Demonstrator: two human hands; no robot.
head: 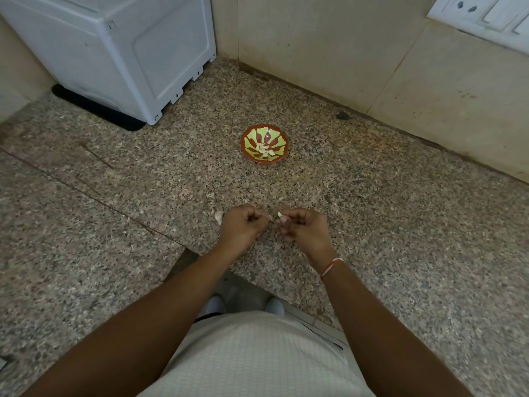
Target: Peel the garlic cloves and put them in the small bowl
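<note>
Speckled granite worktop [372,213], right hand [303,226] pinching a garlic clove [280,214] near the front edge, left hand [243,224] curled beside it, grip unclear, small bowl [264,143] of peeled cloves [264,150] toward the back wall

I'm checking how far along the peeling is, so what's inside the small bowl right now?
The small bowl holds a little heap of peeled garlic cloves near its middle, roughly five. An exact count is unclear, since they overlap and any beneath are covered.

no readable text, no labels, no brands, no numbers anywhere in view
</note>
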